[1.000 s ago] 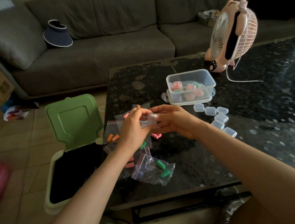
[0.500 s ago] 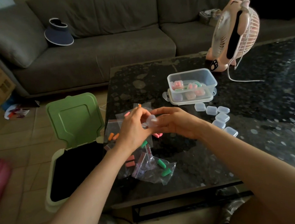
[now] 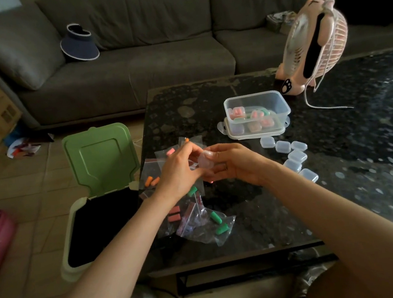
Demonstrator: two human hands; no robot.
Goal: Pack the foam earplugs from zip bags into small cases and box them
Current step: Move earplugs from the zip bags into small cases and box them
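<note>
Beside the open green bin (image 3: 98, 160), the left hand (image 3: 176, 173) hovered above crinkled clear zip bags (image 3: 197, 232) of foam earplugs (image 3: 215, 217), its fingers curled and pinching a small translucent case (image 3: 205, 160). The right hand (image 3: 236, 166), wrist bent inward, gripped the same rounded case from the other side. Further right stood the clear plastic box (image 3: 281, 107) of filled cases.
</note>
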